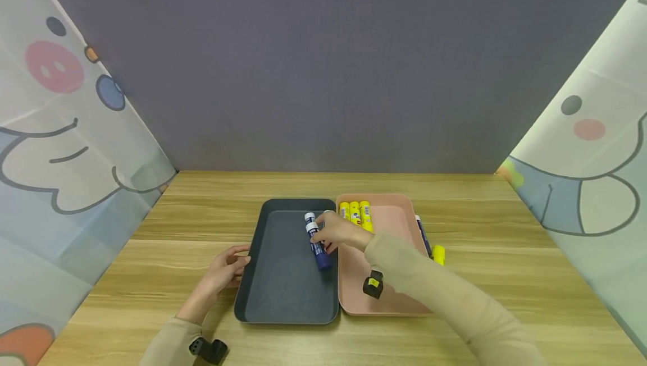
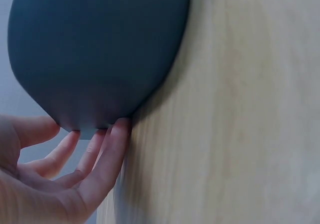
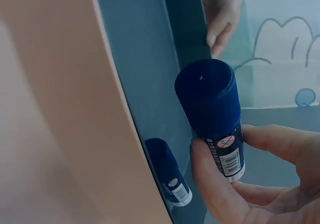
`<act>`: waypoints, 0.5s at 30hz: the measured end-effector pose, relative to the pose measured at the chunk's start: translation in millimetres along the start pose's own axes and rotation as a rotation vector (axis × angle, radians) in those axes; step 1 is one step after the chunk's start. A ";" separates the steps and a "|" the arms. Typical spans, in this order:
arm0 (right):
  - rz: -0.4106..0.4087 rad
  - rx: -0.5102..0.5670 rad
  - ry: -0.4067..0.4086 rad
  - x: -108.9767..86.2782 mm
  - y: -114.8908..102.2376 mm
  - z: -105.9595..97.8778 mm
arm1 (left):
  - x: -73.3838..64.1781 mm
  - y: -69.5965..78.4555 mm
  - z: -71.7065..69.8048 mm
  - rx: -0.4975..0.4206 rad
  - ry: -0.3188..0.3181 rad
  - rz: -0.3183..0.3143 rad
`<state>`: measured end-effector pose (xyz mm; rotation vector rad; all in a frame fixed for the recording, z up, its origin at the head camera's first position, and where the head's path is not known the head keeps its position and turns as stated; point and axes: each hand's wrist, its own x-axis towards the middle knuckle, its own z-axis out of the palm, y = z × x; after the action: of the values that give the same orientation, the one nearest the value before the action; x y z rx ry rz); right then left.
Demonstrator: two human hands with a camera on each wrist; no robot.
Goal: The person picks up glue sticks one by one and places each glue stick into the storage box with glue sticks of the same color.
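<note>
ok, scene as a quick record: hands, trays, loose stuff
right_hand: right hand holds navy tube over dark tray
left_hand: left hand holds left side of dark tray
dark_tray: at least one other navy tube inside
pink_tray: pink tray has at least three yellow tubes
loose: slim navy item and yellow item, right of pink tray

A screened-off tabletop booth, apparently set up for recording; what building holds it cannot be told. A wood-grain surface [image 1: 283,349] lies beneath the fingers [image 2: 111,159], a plain grey panel [image 1: 323,74] rises beyond them, cartoon-printed sheets [image 1: 616,130] flank them left and right, and wrist cameras [image 1: 373,284] sit behind.
</note>
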<state>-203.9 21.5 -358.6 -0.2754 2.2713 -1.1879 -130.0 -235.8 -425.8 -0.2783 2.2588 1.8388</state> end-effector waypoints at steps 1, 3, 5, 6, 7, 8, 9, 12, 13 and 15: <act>0.006 -0.009 -0.001 1.7 -0.5 1.7 | 0.0 -0.1 0.0 0.000 0.000 0.000; 0.010 -0.041 -0.001 4.8 -1.5 5.2 | 0.1 -0.1 0.0 0.000 0.002 -0.001; 0.010 -0.069 -0.003 7.0 -2.6 8.3 | 0.1 -0.2 0.1 0.003 0.004 0.000; 0.008 -0.077 -0.004 8.1 -2.8 10.0 | 0.1 -0.2 0.2 0.003 0.005 0.000; 0.008 -0.079 -0.006 8.8 -2.9 11.7 | 0.2 -0.2 0.3 0.003 0.007 0.000; 0.005 -0.088 -0.009 9.6 -3.1 13.5 | 0.1 -0.2 0.3 0.002 0.008 0.000; 0.002 -0.089 -0.012 10.2 -3.2 15.3 | 0.1 -0.2 0.3 0.001 0.007 0.001; -0.002 -0.107 -0.026 12.0 -3.1 21.0 | -0.2 -0.5 -0.1 0.002 -0.001 0.002; -0.005 -0.120 -0.030 12.1 -3.1 22.7 | -0.3 -0.5 -0.3 0.002 -0.005 0.002; -0.013 -0.140 -0.040 12.3 -3.3 25.8 | -0.5 -0.5 -0.6 0.005 -0.013 0.003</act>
<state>-199.7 -3.4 -372.3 -0.3639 2.3241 -1.0217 -129.4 -236.5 -426.0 -0.2621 2.2560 1.8310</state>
